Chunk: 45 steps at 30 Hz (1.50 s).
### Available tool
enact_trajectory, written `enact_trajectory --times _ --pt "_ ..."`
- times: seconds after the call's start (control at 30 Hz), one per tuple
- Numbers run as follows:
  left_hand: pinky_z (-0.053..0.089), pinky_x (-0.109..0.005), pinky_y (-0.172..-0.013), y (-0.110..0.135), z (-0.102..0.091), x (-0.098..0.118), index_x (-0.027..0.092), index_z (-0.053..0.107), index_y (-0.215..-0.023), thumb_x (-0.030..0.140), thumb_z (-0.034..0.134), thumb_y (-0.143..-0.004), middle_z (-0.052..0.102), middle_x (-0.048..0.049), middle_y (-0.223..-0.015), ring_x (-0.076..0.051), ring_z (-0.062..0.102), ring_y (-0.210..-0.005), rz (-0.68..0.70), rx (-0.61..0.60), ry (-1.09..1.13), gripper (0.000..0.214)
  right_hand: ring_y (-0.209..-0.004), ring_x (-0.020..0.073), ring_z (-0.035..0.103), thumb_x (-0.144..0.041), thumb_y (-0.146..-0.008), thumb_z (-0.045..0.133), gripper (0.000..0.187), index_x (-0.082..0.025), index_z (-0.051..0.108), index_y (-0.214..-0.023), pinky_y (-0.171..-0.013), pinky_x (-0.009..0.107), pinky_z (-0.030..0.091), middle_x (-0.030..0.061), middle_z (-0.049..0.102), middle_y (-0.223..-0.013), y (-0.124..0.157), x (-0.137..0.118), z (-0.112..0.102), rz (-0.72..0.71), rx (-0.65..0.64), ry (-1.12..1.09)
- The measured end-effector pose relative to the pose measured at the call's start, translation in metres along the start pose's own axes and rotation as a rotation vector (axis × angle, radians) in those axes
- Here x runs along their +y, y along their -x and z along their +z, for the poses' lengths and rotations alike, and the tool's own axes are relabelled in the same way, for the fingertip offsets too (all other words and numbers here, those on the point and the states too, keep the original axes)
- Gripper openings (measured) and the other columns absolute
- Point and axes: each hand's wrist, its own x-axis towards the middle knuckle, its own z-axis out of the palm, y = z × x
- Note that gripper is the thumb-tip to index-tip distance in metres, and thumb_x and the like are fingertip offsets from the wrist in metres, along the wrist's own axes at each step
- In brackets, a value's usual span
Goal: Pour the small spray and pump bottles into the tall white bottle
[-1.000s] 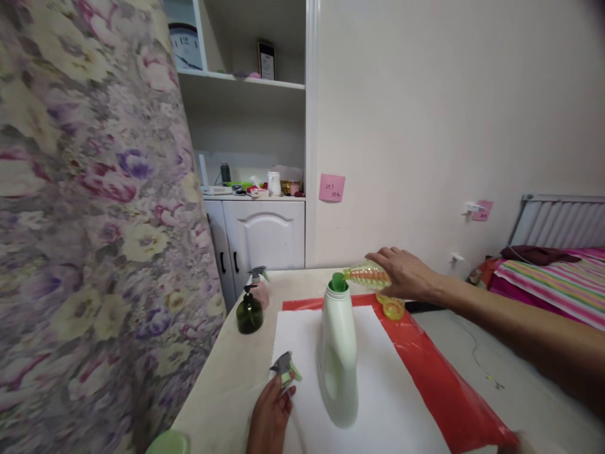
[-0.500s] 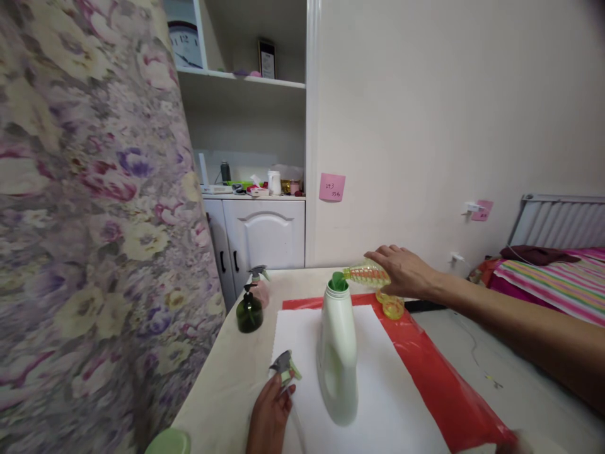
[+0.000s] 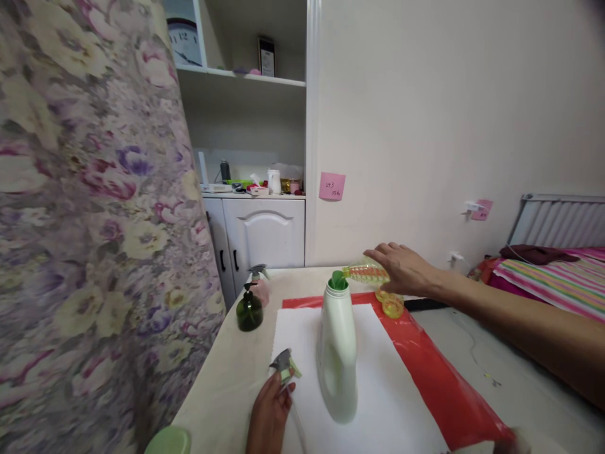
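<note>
A pale green jug (image 3: 339, 353) with a side handle stands upright on a white sheet, a green funnel (image 3: 338, 279) set in its mouth. My right hand (image 3: 401, 270) is closed around a clear yellow bottle (image 3: 366, 272), tipped nearly level, its neck at the funnel's rim. Whether liquid flows out I cannot tell. Left of the jug, my left hand (image 3: 274, 400) grips a grey and pale green spray head (image 3: 283, 364), whose thin tube hangs down beside my wrist.
Beneath the white sheet (image 3: 302, 334) lies red plastic (image 3: 425, 359). A dark green pump bottle (image 3: 249, 310) and a pink spray bottle (image 3: 261, 289) stand at the back left. Yellow ring-shaped pieces (image 3: 392, 306) lie behind the jug. A green lid-like object (image 3: 169, 440) is at the near left edge.
</note>
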Motion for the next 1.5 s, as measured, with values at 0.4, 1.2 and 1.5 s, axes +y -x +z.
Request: enact_trajectory --times 0.4,1.2,1.5 --pt "0.048 -0.019 -0.047 -0.004 -0.001 -0.002 0.011 0.063 -0.088 0.006 0.062 -0.079 0.072 -0.0065 -0.075 -0.012 0.065 -0.053 -0.008 0.008 -0.018 0.011 -0.102 0.0298 0.055 -0.021 -0.065 0.069 0.070 -0.021 0.046 -0.131 -0.082 0.037 0.042 0.0124 0.059 -0.120 -0.001 0.000 -0.002 -0.017 -0.001 0.025" --pt "0.048 -0.019 -0.048 -0.010 -0.008 -0.003 0.012 0.061 -0.091 0.007 0.063 -0.080 0.072 -0.0070 -0.078 -0.012 0.066 -0.056 -0.014 -0.036 -0.012 0.012 -0.099 0.0301 0.055 -0.016 -0.065 0.069 0.069 -0.019 0.047 -0.130 -0.079 0.037 0.040 0.0138 0.060 -0.116 -0.006 -0.007 -0.017 -0.085 0.023 0.145" --pt "0.047 -0.018 -0.047 -0.009 -0.007 -0.002 0.012 0.061 -0.092 0.008 0.062 -0.081 0.073 -0.0072 -0.080 -0.012 0.066 -0.055 -0.014 -0.029 -0.011 0.012 -0.096 0.0299 0.055 -0.015 -0.064 0.067 0.067 -0.020 0.047 -0.129 -0.076 0.036 0.038 0.0132 0.059 -0.114 -0.011 -0.006 -0.018 -0.117 0.028 0.200"
